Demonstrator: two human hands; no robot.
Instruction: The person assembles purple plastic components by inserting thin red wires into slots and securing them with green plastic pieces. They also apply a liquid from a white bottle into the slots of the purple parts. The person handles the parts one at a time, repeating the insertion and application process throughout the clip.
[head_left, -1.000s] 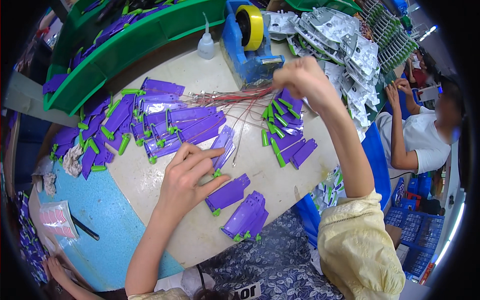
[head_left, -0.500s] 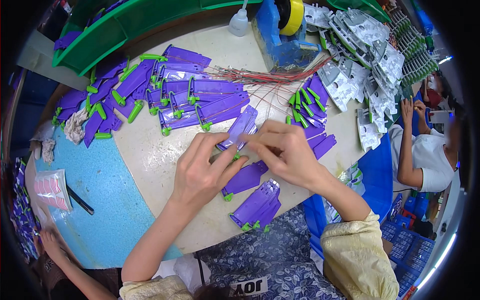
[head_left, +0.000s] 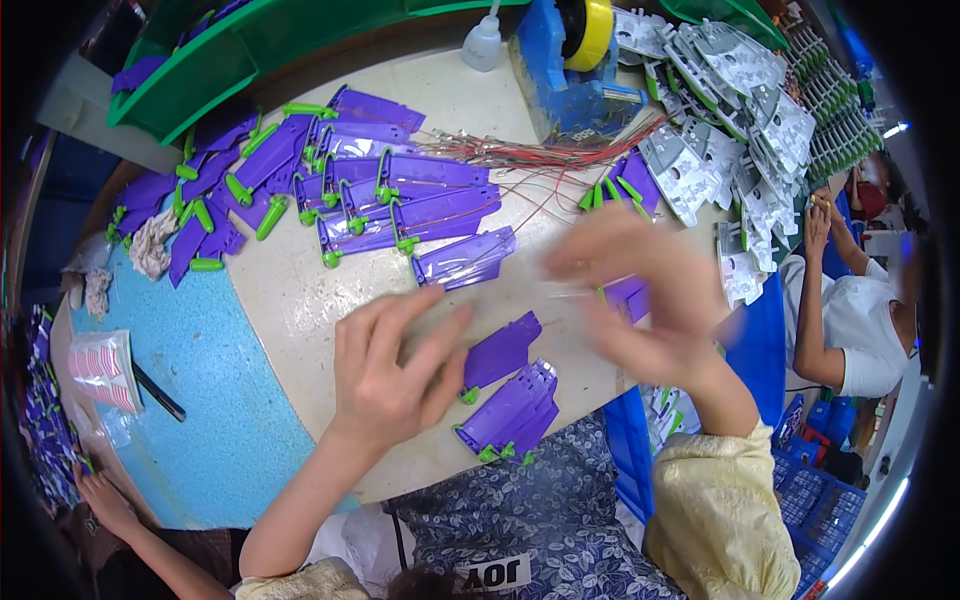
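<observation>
I see the left hand [head_left: 388, 370] over the table [head_left: 290, 330], well below the blue tape dispenser [head_left: 545, 75] and to its left; its thumb and forefinger stand apart with a middle-sized gap, and I find nothing between them, though the fingers are somewhat blurred. The right hand [head_left: 665, 300] is below the dispenser and a little to its right, so blurred that I cannot tell whether its grip is wide or narrow; a pale, shiny streak [head_left: 565, 290] appears near its fingertips, but I cannot tell if they hold it. The purple panel [head_left: 468, 258] with a glossy surface lies flat on the table, below the dispenser and to its left, between the left hand and a group of purple panels with green ends [head_left: 430, 212]. Another purple panel [head_left: 505, 350] lies further below the dispenser, beside the left thumb, and near it rests a small stack of panels [head_left: 510, 412]. I see the bundle of red wires [head_left: 540, 153] just below the dispenser, the pile of grey plastic parts [head_left: 680, 165] to its right, and the white bottle [head_left: 482, 45] close to its left side. The green bin [head_left: 215, 95] stands further left of the dispenser.
</observation>
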